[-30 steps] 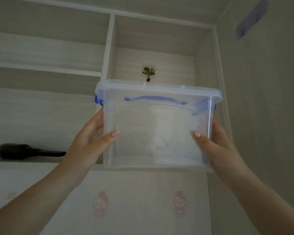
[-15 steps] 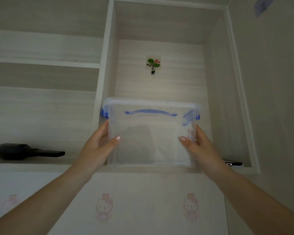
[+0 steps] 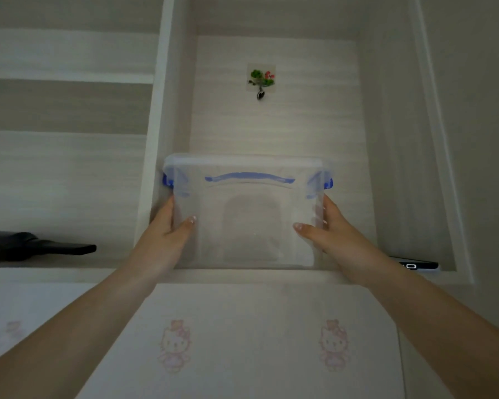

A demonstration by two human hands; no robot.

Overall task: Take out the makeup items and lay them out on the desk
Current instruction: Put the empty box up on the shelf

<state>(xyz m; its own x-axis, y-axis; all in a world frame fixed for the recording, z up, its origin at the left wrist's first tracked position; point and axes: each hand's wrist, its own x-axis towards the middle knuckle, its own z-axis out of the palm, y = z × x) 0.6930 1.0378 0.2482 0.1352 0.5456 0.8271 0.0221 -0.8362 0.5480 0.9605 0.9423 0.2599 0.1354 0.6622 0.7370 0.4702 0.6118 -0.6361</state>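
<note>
We see both bare forearms reaching forward and upward from the lower corners, converging toward the middle. The left hand (image 3: 167, 228) has its thumb stretched across the near face of the clear storage box (image 3: 247, 214), the fingers wrapped round the left side. The right hand (image 3: 326, 228) mirrors it, thumb laid on the front, fingers curled behind the right side. Each grip sits below a blue latch. Both wrists are nearly straight, the thumbnails pale and glossy.
</note>
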